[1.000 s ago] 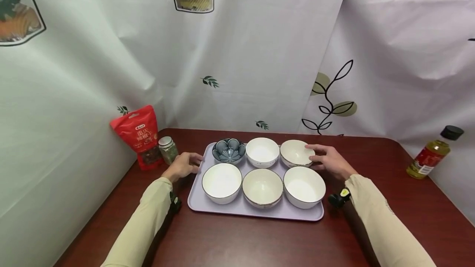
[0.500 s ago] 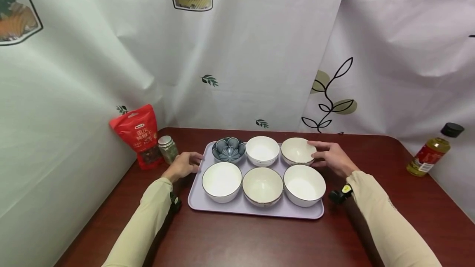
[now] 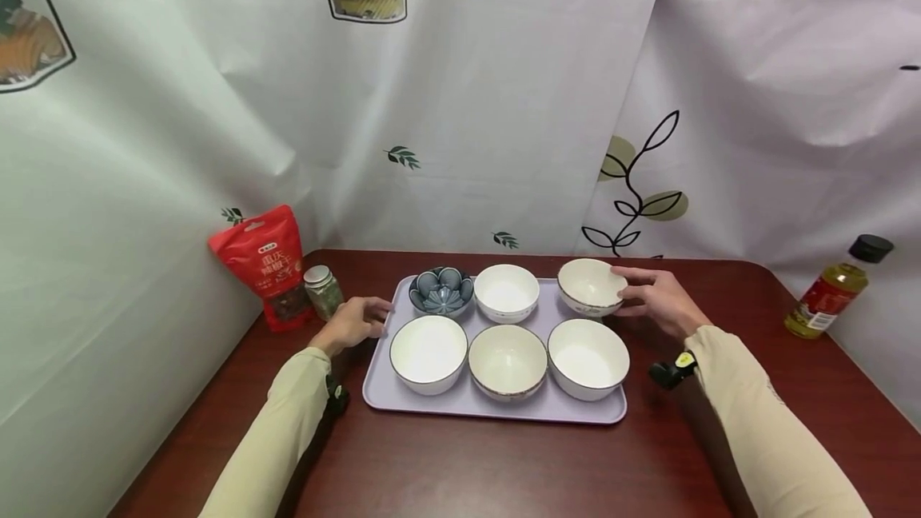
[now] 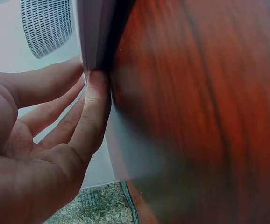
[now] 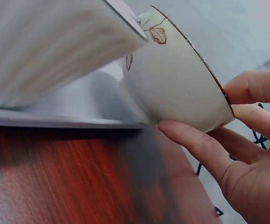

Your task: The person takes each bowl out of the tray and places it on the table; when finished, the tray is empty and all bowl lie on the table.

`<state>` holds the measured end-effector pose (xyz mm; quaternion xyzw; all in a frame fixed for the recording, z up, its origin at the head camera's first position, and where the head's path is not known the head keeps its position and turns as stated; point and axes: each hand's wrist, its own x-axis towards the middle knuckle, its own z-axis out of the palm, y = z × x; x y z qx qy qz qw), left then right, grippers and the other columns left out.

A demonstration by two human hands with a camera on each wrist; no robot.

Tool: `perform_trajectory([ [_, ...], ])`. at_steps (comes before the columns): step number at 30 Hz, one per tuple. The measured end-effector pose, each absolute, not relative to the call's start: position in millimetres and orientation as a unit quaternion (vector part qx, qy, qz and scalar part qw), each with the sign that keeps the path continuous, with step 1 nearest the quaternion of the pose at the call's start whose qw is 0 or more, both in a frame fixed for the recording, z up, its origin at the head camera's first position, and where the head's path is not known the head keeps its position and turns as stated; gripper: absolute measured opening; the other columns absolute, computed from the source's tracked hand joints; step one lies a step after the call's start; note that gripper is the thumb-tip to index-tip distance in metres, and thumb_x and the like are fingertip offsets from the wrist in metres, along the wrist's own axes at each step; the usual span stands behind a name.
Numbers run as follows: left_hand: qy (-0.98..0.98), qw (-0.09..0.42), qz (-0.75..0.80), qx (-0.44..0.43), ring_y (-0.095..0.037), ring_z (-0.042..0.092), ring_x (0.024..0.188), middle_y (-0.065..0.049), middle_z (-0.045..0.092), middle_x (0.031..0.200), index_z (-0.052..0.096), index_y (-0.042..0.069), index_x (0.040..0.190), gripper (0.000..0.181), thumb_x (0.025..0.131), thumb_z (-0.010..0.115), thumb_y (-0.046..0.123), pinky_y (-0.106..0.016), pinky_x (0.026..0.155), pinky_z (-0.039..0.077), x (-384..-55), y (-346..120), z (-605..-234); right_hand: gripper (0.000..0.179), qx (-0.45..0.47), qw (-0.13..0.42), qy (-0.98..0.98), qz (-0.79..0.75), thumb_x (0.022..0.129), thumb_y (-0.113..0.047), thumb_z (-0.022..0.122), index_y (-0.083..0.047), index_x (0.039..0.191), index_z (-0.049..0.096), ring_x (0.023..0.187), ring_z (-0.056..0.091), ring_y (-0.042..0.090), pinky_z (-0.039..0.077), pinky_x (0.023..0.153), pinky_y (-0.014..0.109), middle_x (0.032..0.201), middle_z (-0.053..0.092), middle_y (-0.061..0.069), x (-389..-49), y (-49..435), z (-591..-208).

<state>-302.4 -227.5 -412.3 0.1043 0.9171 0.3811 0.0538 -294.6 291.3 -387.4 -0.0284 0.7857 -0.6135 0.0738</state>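
Observation:
In the head view, my right hand (image 3: 658,298) holds a cream bowl (image 3: 592,286) at the back right corner of a lilac tray (image 3: 460,404). The right wrist view shows brown leaf drawings on that bowl (image 5: 181,79), its brown rim gripped between the digits, one fingertip under its base. It tilts in that view and overlaps the tray's edge. My left hand (image 3: 352,321) pinches the tray's left edge, with thumb and finger on either side of the rim (image 4: 90,32). Beside the held bowl stands a white bowl (image 3: 507,291), with a dark blue petal-shaped bowl (image 3: 441,291) to its left.
Along the tray's front stand a white bowl (image 3: 428,352), a cream bowl (image 3: 508,360) and another white bowl (image 3: 588,356). A red pouch (image 3: 269,262) and a glass jar (image 3: 324,294) are left of the tray. An oil bottle (image 3: 827,298) stands far right, near the cloth wall.
My right hand has moved the cream bowl right and slightly back, widening the gap to the white bowl beside it. My left hand stays on the tray's edge.

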Motion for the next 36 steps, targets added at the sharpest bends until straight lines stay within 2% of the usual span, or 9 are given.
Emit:
perform_trajectory([
  [6,0.915,0.058,0.385,0.108,-0.027,0.071,0.094,-0.025,0.072,0.11,0.065,-0.006,0.125,0.044,0.081,0.072,-0.007,-0.038,0.084,0.058,-302,-228,-412,0.061,-0.012,0.063,0.782,-0.62,0.094,0.002,0.054,0.005,0.152,0.036,0.093,0.064,0.0,0.059,0.089,0.045,0.158,0.032,0.023,-295,301,-384],
  [12,0.916,0.062,0.381,0.106,-0.027,0.071,0.096,-0.024,0.071,0.11,0.064,-0.005,0.126,0.044,0.082,0.072,-0.006,-0.038,0.085,0.058,-302,-230,-413,0.063,0.014,0.048,0.779,-0.626,0.094,0.001,0.052,0.005,0.154,0.032,0.086,0.065,-0.002,0.061,0.081,0.034,0.161,0.024,0.028,-295,308,-385],
  [23,0.913,0.067,0.386,0.111,-0.03,0.071,0.097,-0.026,0.071,0.112,0.064,-0.005,0.127,0.044,0.083,0.071,-0.007,-0.038,0.085,0.059,-302,-230,-411,0.067,0.073,0.002,0.729,-0.681,0.092,0.007,0.051,0.006,0.154,0.025,0.08,0.064,-0.006,0.061,0.074,0.03,0.162,0.018,0.032,-297,315,-396],
  [30,0.914,0.068,0.384,0.112,-0.03,0.071,0.096,-0.026,0.07,0.112,0.064,-0.006,0.126,0.044,0.083,0.07,-0.008,-0.039,0.085,0.059,-302,-230,-411,0.068,0.175,-0.061,0.677,-0.713,0.088,0.008,0.051,0.001,0.153,0.035,0.063,0.066,-0.001,0.061,0.065,0.028,0.162,0.024,0.026,-302,305,-404],
  [36,0.914,0.068,0.383,0.114,-0.03,0.071,0.097,-0.026,0.07,0.112,0.064,-0.005,0.126,0.043,0.084,0.07,-0.007,-0.04,0.086,0.059,-302,-230,-412,0.065,0.217,-0.099,0.645,-0.726,0.088,0.008,0.054,-0.003,0.151,0.042,0.056,0.066,0.002,0.06,0.061,0.026,0.162,0.028,0.021,-306,298,-407],
])
